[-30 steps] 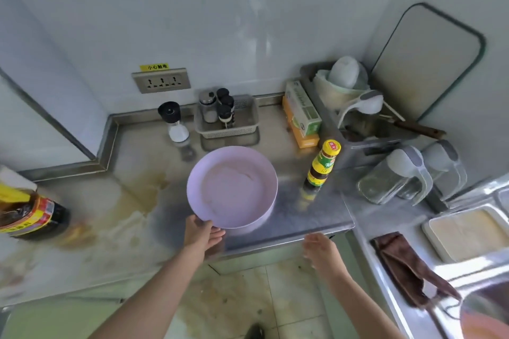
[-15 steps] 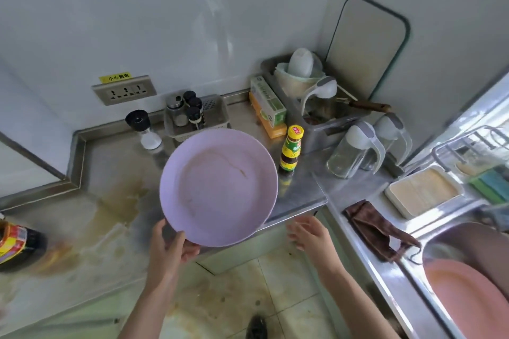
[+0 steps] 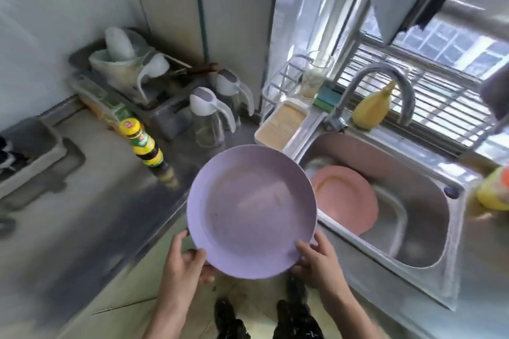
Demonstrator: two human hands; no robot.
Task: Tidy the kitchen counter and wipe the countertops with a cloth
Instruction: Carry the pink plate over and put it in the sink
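We hold a round, matte lilac plate (image 3: pixel 252 210) by its near rim with both hands: the left hand (image 3: pixel 184 264) has its fingers (image 3: pixel 196 255) curled onto the lower left edge, thumb on top, and the right hand (image 3: pixel 319 259) pinches the lower right edge the same way. The plate is tilted toward us, its shallow well faintly smeared, and it hangs over the front lip of the brushed steel desk (image 3: pixel 82 201). Just beyond our right fingers lies the shiny steel sink (image 3: pixel 413 201), with a smooth pink plate (image 3: pixel 347 201) leaning inside it. Beyond our left fingers stands a small dark sauce bottle (image 3: pixel 143 143) with a yellow cap. Farther off are two clear plastic jugs (image 3: pixel 209 118) and a curved grey tap (image 3: pixel 385 77).
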